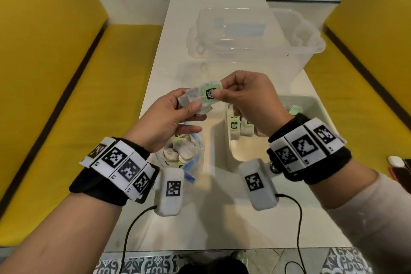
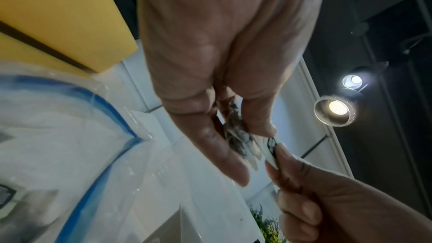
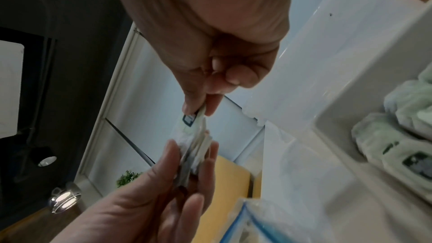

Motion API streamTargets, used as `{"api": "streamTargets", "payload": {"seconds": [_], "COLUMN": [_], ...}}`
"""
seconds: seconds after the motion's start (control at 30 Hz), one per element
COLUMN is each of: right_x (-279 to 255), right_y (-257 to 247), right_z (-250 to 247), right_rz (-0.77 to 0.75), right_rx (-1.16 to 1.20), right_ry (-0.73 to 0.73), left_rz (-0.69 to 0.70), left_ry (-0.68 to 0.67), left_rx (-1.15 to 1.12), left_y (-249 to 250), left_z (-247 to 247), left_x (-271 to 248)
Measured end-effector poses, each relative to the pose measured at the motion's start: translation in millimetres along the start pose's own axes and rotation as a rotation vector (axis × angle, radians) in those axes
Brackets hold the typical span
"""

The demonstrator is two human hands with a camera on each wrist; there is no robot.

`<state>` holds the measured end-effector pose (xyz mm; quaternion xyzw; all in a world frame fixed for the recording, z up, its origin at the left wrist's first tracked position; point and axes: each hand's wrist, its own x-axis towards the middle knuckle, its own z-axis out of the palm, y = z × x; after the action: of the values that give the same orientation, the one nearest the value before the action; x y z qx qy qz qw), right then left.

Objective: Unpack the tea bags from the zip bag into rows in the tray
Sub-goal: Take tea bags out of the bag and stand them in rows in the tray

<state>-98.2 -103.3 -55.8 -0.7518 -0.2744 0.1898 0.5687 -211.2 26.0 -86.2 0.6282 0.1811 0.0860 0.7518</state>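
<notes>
Tea bags (image 1: 193,100) held up mid-frame in the head view, a small bunch of pale sachets sitting between the two hands, above the table. Left hand (image 1: 169,118) grips the bunch from the left: thumb on the near side, fingers curled behind, sachets poking out past the fingertips toward the right. Right hand (image 1: 249,100) pinches the green tag (image 1: 210,94) at the bunch's right edge between thumb and forefinger, remaining fingers curled in. Left wrist view shows the same thing edge-on: sachets (image 2: 238,136) wedged between left thumb and fingers, tag (image 2: 271,147) clamped by the right fingertips (image 2: 284,154) just below-right. Right wrist view: tag (image 3: 192,117) at the pinch in frame centre, bunch (image 3: 196,147) hanging below it into the left hand's fingers (image 3: 168,156). Zip bag (image 1: 184,153) lies on the white table (image 1: 155,78) below the left hand, lower centre, mouth open with a blue zip strip, crumpled tea bags inside. Tray (image 1: 311,104), off-white, sits right of centre under the right wrist; a few tea bags with green tags (image 1: 235,124) stand along its left side, more green ones (image 3: 406,136) visible at right in the right wrist view. Clear plastic tub (image 1: 295,35) at upper centre-right. Yellow benches (image 1: 49,51) on both sides.
</notes>
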Motion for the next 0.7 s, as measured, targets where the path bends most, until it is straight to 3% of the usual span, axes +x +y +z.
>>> {"api": "streamTargets", "payload": {"seconds": [0.2, 0.33, 0.5, 0.7], "right_x": [14, 32, 52, 69], "right_y": [-4, 2, 19, 54], "right_z": [-43, -71, -75, -41], "right_rz": [-0.055, -0.106, -0.102, -0.072], "right_rx": [-0.057, -0.334, -0.869, -1.171], "right_ry": [-0.009, -0.029, -0.328, -0.683], "left_rz": [0.007, 0.013, 0.016, 0.023], "left_ry": [0.082, 0.138, 0.166, 0.186], "left_rx": [0.033, 0.019, -0.004, 0.005], "left_y": [-6, -14, -22, -28], "left_z": [13, 11, 11, 17], "left_x": [17, 19, 18, 17]}}
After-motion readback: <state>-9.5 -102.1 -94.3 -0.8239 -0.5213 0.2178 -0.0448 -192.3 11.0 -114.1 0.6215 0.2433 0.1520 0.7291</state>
